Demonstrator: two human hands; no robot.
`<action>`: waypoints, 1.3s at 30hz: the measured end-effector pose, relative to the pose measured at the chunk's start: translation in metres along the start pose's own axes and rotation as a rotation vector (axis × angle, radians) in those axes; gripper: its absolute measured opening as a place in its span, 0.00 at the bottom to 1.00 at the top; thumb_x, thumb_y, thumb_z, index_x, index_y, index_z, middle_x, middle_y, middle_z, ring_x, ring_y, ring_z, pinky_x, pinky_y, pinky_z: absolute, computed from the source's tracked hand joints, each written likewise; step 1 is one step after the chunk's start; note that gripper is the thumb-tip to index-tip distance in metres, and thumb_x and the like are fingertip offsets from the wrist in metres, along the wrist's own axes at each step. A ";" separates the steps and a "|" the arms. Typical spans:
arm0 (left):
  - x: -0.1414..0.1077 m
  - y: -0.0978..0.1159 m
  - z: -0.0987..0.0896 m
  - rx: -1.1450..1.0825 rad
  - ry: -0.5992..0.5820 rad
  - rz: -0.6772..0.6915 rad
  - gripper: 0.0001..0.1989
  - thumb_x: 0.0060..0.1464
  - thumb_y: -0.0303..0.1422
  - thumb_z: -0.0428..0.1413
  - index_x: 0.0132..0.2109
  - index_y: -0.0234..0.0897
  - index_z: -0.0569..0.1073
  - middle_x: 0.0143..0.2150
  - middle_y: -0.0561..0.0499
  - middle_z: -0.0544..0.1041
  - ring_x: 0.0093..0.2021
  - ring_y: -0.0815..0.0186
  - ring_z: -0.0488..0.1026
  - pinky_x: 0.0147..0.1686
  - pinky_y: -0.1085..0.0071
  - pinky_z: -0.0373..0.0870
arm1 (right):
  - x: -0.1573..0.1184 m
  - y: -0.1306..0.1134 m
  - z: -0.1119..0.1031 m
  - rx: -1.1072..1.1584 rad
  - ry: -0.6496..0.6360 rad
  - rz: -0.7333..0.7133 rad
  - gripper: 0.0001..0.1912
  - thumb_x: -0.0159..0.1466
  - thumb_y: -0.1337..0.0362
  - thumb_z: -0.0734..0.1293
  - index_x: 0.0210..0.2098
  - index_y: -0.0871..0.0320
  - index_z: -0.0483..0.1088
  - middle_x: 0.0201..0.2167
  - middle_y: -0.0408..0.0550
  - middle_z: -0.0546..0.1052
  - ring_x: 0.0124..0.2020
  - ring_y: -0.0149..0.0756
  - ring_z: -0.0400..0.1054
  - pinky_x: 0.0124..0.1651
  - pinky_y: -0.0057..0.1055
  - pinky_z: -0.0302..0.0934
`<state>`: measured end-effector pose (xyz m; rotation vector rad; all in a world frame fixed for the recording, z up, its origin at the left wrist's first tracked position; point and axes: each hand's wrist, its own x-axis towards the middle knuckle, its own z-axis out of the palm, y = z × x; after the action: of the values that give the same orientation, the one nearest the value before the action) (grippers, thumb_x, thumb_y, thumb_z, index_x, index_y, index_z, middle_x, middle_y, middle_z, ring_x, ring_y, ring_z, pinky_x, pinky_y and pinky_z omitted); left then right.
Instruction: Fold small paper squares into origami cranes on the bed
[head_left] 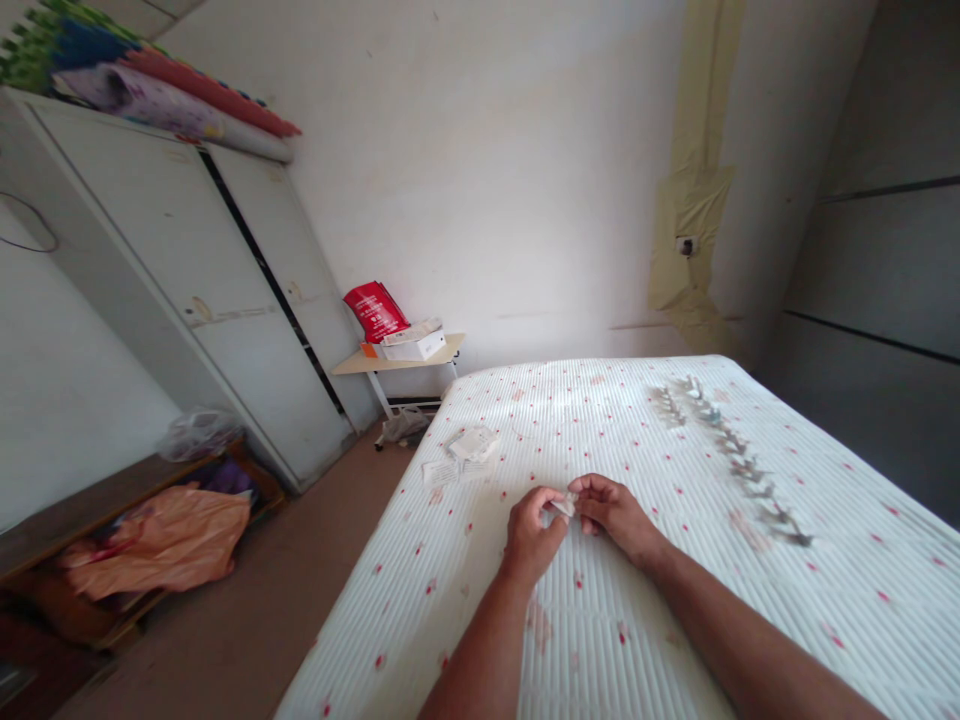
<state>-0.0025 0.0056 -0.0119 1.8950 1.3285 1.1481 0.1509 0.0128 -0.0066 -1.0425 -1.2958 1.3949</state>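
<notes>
The left hand and right hand are nearly together, fingertips pinched on a small off-white piece, apparently paper, held right between them; neither hand is clearly nearer. It is too small and blurred to tell its long axis. Both forearms reach forward from the near edge and converge, wrists bent slightly inward, just above a white ribbed mattress with red spots. Beyond the left hand, to its forward left, lies a loose pile of flat, pale printed paper sheets. Well to the right of the right hand, a long row of small greyish-white upright pieces slants away from the person, a shorter row beside its far end.
</notes>
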 end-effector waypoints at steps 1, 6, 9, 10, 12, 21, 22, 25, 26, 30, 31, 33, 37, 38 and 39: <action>0.000 -0.001 0.000 0.002 0.003 0.004 0.11 0.43 0.25 0.51 0.37 0.37 0.72 0.35 0.54 0.75 0.36 0.68 0.70 0.38 0.74 0.64 | 0.000 0.000 0.000 0.003 0.001 -0.002 0.12 0.49 0.61 0.65 0.33 0.58 0.64 0.14 0.35 0.66 0.14 0.24 0.58 0.19 0.23 0.48; 0.001 -0.003 0.001 0.011 0.012 0.010 0.11 0.43 0.25 0.51 0.36 0.37 0.72 0.35 0.54 0.75 0.35 0.69 0.70 0.37 0.74 0.63 | 0.000 0.000 0.000 0.012 -0.007 -0.016 0.13 0.50 0.60 0.66 0.33 0.58 0.64 0.13 0.35 0.66 0.14 0.24 0.58 0.19 0.23 0.49; 0.001 -0.003 0.001 0.008 0.020 0.021 0.11 0.43 0.24 0.51 0.36 0.37 0.72 0.35 0.54 0.75 0.35 0.69 0.70 0.37 0.74 0.63 | -0.001 -0.002 0.000 0.008 -0.002 -0.011 0.13 0.49 0.59 0.66 0.33 0.59 0.65 0.13 0.35 0.66 0.14 0.25 0.58 0.19 0.23 0.48; 0.000 -0.003 0.001 0.008 0.021 0.024 0.11 0.43 0.24 0.51 0.36 0.37 0.72 0.35 0.53 0.76 0.35 0.69 0.70 0.37 0.74 0.64 | -0.001 -0.003 0.001 0.003 -0.002 -0.009 0.14 0.49 0.59 0.66 0.33 0.58 0.65 0.13 0.35 0.66 0.14 0.25 0.58 0.19 0.23 0.48; 0.000 -0.003 0.001 0.009 0.021 0.031 0.10 0.43 0.24 0.51 0.35 0.37 0.72 0.35 0.53 0.76 0.36 0.69 0.70 0.37 0.74 0.64 | -0.001 -0.003 0.001 -0.005 -0.006 -0.006 0.14 0.49 0.59 0.66 0.33 0.58 0.64 0.13 0.35 0.66 0.14 0.25 0.58 0.19 0.24 0.48; 0.000 -0.006 0.004 0.085 0.052 0.082 0.07 0.47 0.25 0.49 0.31 0.37 0.70 0.31 0.53 0.74 0.35 0.69 0.69 0.38 0.74 0.63 | 0.001 0.002 0.000 -0.002 -0.010 -0.020 0.13 0.50 0.60 0.66 0.33 0.58 0.65 0.16 0.36 0.67 0.15 0.25 0.59 0.20 0.24 0.49; 0.000 -0.006 0.004 0.099 0.056 0.078 0.07 0.47 0.25 0.48 0.31 0.37 0.69 0.30 0.54 0.73 0.34 0.69 0.68 0.38 0.74 0.63 | 0.001 0.002 0.000 -0.005 -0.010 -0.022 0.12 0.49 0.60 0.66 0.33 0.58 0.65 0.15 0.36 0.67 0.15 0.25 0.59 0.20 0.24 0.49; 0.001 -0.005 0.004 0.157 0.073 0.061 0.08 0.49 0.25 0.46 0.32 0.38 0.68 0.30 0.55 0.72 0.33 0.69 0.67 0.36 0.74 0.62 | 0.000 0.000 0.002 -0.008 -0.020 -0.026 0.13 0.48 0.60 0.66 0.32 0.58 0.65 0.15 0.35 0.66 0.15 0.25 0.59 0.20 0.24 0.49; 0.001 -0.005 0.004 0.173 0.075 0.060 0.08 0.49 0.25 0.45 0.33 0.38 0.68 0.30 0.55 0.72 0.33 0.69 0.67 0.35 0.74 0.62 | 0.000 0.000 0.002 -0.007 -0.023 -0.029 0.13 0.48 0.61 0.66 0.32 0.58 0.65 0.15 0.35 0.66 0.15 0.25 0.59 0.20 0.24 0.50; 0.001 -0.006 0.004 0.191 0.063 0.093 0.08 0.49 0.25 0.46 0.33 0.38 0.68 0.31 0.54 0.72 0.34 0.69 0.67 0.36 0.74 0.62 | 0.001 0.002 0.001 -0.011 -0.012 -0.022 0.13 0.49 0.61 0.66 0.33 0.58 0.65 0.15 0.36 0.66 0.15 0.25 0.58 0.20 0.24 0.50; 0.001 -0.006 0.004 0.189 0.061 0.103 0.08 0.49 0.25 0.46 0.33 0.38 0.68 0.31 0.54 0.72 0.34 0.69 0.68 0.36 0.74 0.62 | 0.001 0.002 0.001 -0.015 -0.006 -0.020 0.13 0.49 0.61 0.65 0.33 0.58 0.65 0.14 0.36 0.66 0.15 0.25 0.58 0.20 0.24 0.49; 0.000 -0.006 0.004 0.184 0.057 0.113 0.08 0.49 0.25 0.46 0.34 0.38 0.68 0.31 0.54 0.72 0.34 0.69 0.68 0.37 0.74 0.62 | 0.001 0.003 0.000 -0.016 0.000 -0.019 0.13 0.50 0.61 0.65 0.34 0.58 0.65 0.14 0.35 0.66 0.14 0.25 0.58 0.20 0.24 0.49; 0.000 -0.005 0.004 0.174 0.053 0.117 0.08 0.50 0.26 0.46 0.34 0.39 0.69 0.31 0.54 0.72 0.35 0.69 0.68 0.36 0.74 0.62 | 0.002 0.004 -0.001 -0.010 -0.008 -0.009 0.13 0.49 0.61 0.66 0.34 0.58 0.65 0.15 0.36 0.66 0.15 0.25 0.59 0.20 0.24 0.49; 0.000 -0.005 0.003 0.173 0.052 0.118 0.08 0.50 0.26 0.46 0.34 0.39 0.69 0.31 0.54 0.72 0.35 0.69 0.68 0.36 0.74 0.62 | 0.002 0.004 -0.001 -0.011 -0.009 -0.006 0.13 0.49 0.60 0.66 0.34 0.58 0.66 0.15 0.36 0.67 0.15 0.25 0.59 0.20 0.24 0.50; 0.000 -0.005 0.003 0.172 0.050 0.119 0.08 0.50 0.26 0.46 0.35 0.39 0.69 0.31 0.54 0.72 0.35 0.69 0.68 0.36 0.74 0.62 | 0.002 0.005 -0.001 -0.011 -0.009 -0.003 0.13 0.49 0.60 0.66 0.34 0.58 0.66 0.15 0.36 0.67 0.15 0.25 0.59 0.20 0.24 0.50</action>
<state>-0.0018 0.0073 -0.0172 2.1055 1.3975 1.1789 0.1514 0.0151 -0.0114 -1.0420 -1.3132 1.3929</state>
